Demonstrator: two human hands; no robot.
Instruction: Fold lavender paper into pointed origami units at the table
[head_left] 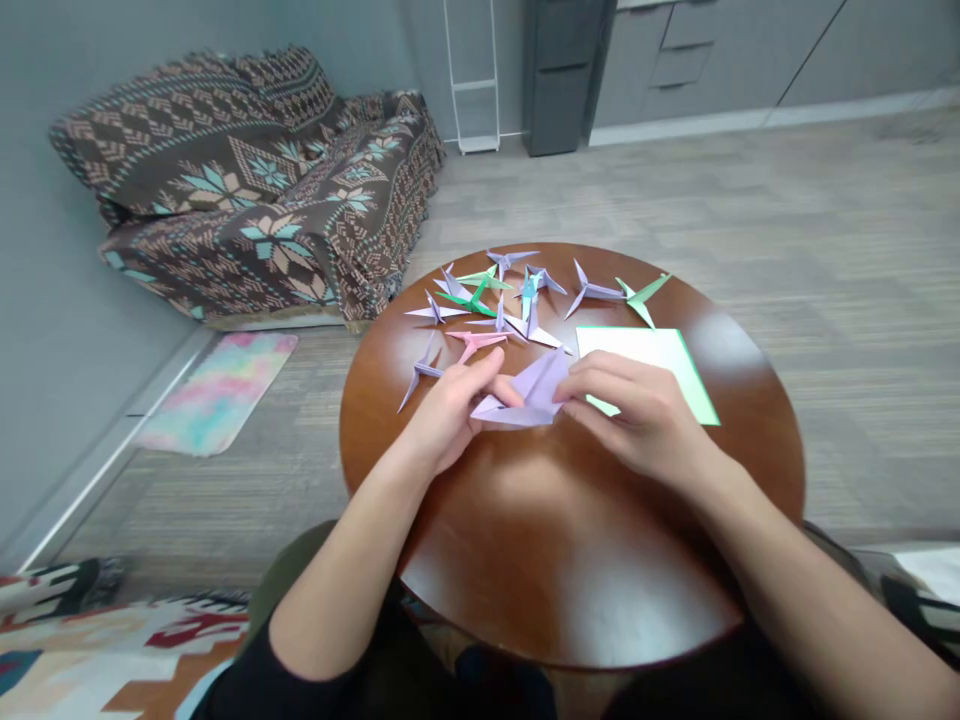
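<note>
A partly folded lilac paper [534,395] lies on the round brown table [570,540], held from both sides. My left hand [450,410] pinches its left end with fingers closed on it. My right hand [637,415] grips its right end, fingers curled over the edge. Several finished paper cranes [499,300] in lilac, green, pink and blue lie spread across the far half of the table. A flat green sheet [660,355] lies just behind my right hand.
A sofa [255,190] under a patterned brown throw stands at the far left by the wall. A pastel mat [217,390] lies on the floor beside it. Grey cabinets [675,60] and a white rack [472,80] line the back.
</note>
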